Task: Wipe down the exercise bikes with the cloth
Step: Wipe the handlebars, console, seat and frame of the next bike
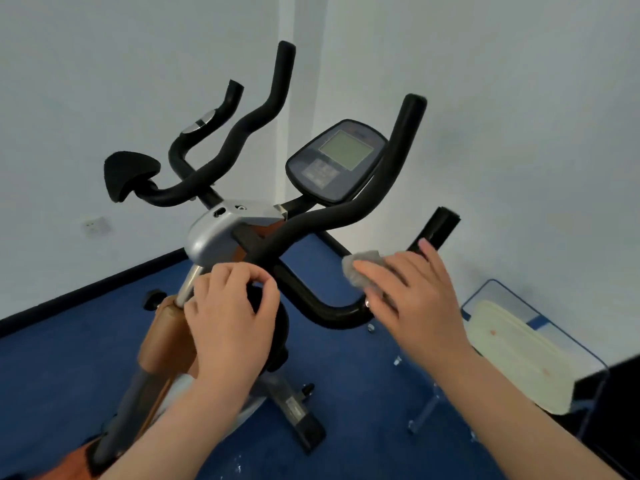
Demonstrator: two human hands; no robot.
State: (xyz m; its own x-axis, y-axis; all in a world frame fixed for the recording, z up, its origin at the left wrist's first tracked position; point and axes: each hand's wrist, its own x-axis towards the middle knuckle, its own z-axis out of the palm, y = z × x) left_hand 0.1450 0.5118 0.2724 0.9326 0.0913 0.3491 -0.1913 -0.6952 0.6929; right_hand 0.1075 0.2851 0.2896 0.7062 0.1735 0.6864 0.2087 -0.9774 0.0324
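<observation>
A blue floor (349,393) and pale walls (502,98) meet in a corner behind the exercise bike (228,230). The right hand (412,292) presses the grey cloth (367,268) against the near handlebar loop (325,306), fingers curled over the wad, which shows just past the fingertips. Beyond that grip the bar's capped end (440,230) rises up and away; inward of it the loop curves down toward the stem. The left hand (228,313) is curled near the black knob (270,317) below the silver clamp (221,230); whether it actually grips the knob, I cannot tell. Judging by this, wiping is under way on one handlebar section. The console (336,161), the far bars (249,119), the frame and any other bikes probably remain; no surface shows clearly as already cleaned.
</observation>
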